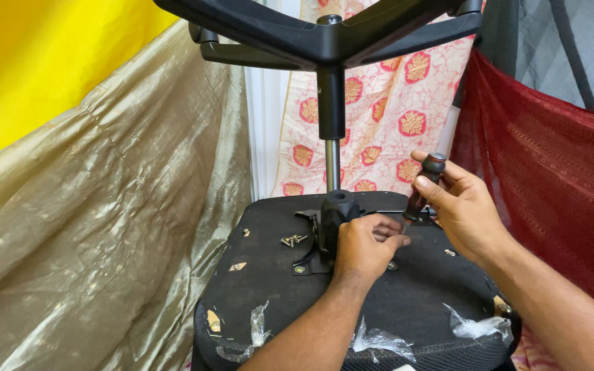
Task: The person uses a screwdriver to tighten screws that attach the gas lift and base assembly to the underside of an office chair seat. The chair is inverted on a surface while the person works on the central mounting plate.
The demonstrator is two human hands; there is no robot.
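An office chair lies upside down, its black seat underside [407, 288] facing up. A black metal mechanism plate [321, 230] is bolted at its middle, with the gas-lift column [331, 110] rising to the black star base [324, 31]. My right hand [458, 206] grips a screwdriver [422, 189] with a dark handle, tilted down toward the plate. My left hand [366, 244] rests on the plate's right side, fingers pinched at the screwdriver's tip. The tip itself is hidden by my fingers.
Loose screws [293, 240] lie on the seat left of the plate. Torn clear plastic [476, 326] clings to the seat's front edge. Beige cloth [104, 227] hangs at left, dark red cloth [551, 185] at right, patterned cloth [393, 117] behind.
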